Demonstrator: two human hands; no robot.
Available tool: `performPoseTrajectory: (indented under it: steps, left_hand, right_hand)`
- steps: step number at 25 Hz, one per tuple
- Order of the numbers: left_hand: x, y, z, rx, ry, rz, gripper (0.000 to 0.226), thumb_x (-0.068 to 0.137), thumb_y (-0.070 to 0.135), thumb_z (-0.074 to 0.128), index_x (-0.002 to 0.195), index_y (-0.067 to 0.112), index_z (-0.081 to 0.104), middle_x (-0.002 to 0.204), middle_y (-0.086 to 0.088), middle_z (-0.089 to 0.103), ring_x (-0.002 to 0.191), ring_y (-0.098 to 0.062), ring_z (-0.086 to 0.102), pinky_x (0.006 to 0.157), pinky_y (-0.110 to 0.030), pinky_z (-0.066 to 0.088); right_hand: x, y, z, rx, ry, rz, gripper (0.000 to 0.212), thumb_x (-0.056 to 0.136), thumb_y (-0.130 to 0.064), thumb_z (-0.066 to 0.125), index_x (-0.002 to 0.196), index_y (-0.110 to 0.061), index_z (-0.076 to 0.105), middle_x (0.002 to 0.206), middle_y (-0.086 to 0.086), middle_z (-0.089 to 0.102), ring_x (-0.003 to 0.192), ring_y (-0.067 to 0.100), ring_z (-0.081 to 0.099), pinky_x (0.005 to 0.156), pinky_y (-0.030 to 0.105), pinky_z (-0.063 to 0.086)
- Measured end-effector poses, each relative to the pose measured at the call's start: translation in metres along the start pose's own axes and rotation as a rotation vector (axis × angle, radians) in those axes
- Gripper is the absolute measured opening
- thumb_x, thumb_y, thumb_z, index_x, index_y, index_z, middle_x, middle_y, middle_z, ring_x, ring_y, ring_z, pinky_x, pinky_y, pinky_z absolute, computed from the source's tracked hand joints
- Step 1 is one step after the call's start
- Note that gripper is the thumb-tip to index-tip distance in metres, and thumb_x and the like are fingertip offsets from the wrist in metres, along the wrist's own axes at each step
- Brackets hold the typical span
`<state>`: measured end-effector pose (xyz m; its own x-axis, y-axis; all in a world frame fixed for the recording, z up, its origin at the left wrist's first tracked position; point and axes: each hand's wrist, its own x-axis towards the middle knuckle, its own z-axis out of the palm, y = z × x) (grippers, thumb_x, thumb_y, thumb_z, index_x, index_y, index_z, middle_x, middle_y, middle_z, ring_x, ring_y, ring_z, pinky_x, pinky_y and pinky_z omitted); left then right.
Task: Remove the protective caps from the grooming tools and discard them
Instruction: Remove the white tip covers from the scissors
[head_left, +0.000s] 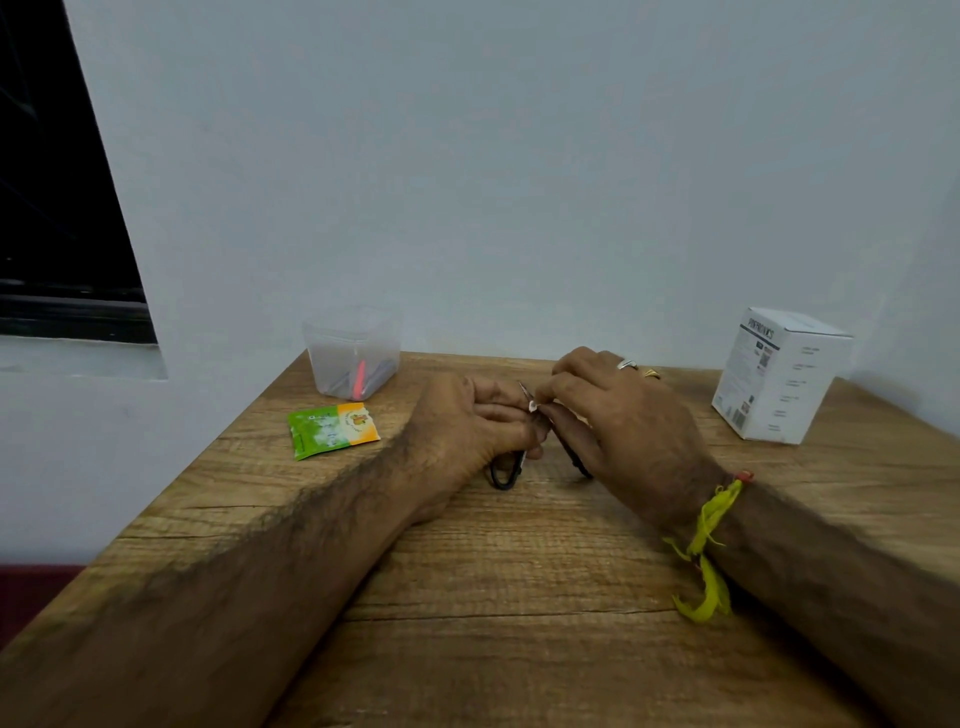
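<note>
Small scissors (505, 474) with black loop handles are held upright over the wooden table (519, 597). My left hand (467, 431) grips them around the middle, and one black loop pokes out below the fist. My right hand (623, 415) pinches the metal tips at the top, where a small pale cap (531, 406) shows between the fingertips. The second handle loop (576, 460) sits under my right palm. Most of the blades are hidden by my fingers.
A clear plastic tub (353, 351) holding a pink tool and some dark ones stands at the back left. A green and orange sachet (332, 430) lies in front of it. A white carton (782, 374) stands at the back right, and the wall runs along the table's far edge.
</note>
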<state>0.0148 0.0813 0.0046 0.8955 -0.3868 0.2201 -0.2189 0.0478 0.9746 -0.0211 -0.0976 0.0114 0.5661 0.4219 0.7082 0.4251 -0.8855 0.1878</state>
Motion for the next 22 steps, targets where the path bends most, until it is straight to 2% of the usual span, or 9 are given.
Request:
performPoseTrajectory:
  steps: [3,6,12,18,22]
  left_hand:
    - [-0.001,0.001,0.001,-0.001,-0.003,-0.003,0.018,0.077,-0.009,0.078,0.093,-0.003,0.072,0.081,-0.019,0.076,0.07,-0.027,0.076,0.059,-0.032,0.059]
    - [-0.001,0.0,0.0,-0.033,0.011,-0.023,0.019,0.077,-0.008,0.079,0.093,-0.006,0.07,0.079,-0.021,0.075,0.068,-0.026,0.075,0.052,-0.027,0.056]
    - [0.0,-0.001,-0.002,-0.073,-0.042,-0.032,0.026,0.079,-0.009,0.075,0.105,-0.008,0.068,0.09,-0.022,0.076,0.074,-0.025,0.076,0.057,-0.027,0.058]
    - [0.001,-0.002,-0.002,-0.094,-0.001,-0.028,0.025,0.081,-0.012,0.073,0.104,-0.008,0.067,0.088,-0.022,0.076,0.067,-0.023,0.074,0.047,-0.022,0.054]
    - [0.001,-0.003,-0.001,-0.089,-0.009,-0.023,0.022,0.083,-0.008,0.073,0.104,-0.005,0.068,0.086,-0.017,0.077,0.073,-0.024,0.075,0.053,-0.024,0.056]
  right_hand:
    - [-0.002,-0.002,0.0,-0.064,-0.026,-0.066,0.027,0.098,-0.031,0.046,0.099,-0.016,0.069,0.096,0.003,0.063,0.08,0.026,0.06,0.063,0.04,0.051]
    - [-0.003,0.0,0.0,0.003,-0.034,-0.006,0.026,0.099,-0.031,0.046,0.1,-0.017,0.068,0.097,0.001,0.062,0.083,0.025,0.06,0.066,0.043,0.052]
    - [-0.007,0.007,-0.003,0.034,-0.072,0.015,0.029,0.098,-0.034,0.045,0.101,-0.019,0.069,0.1,-0.001,0.063,0.085,0.026,0.062,0.063,0.043,0.053]
    - [-0.01,0.008,-0.003,0.01,-0.031,0.017,0.029,0.099,-0.033,0.045,0.1,-0.017,0.069,0.102,-0.001,0.066,0.083,0.027,0.064,0.064,0.043,0.053]
    - [-0.012,0.006,0.005,-0.005,-0.11,-0.013,0.03,0.1,-0.035,0.04,0.104,-0.018,0.066,0.109,0.0,0.065,0.084,0.032,0.064,0.066,0.047,0.054]
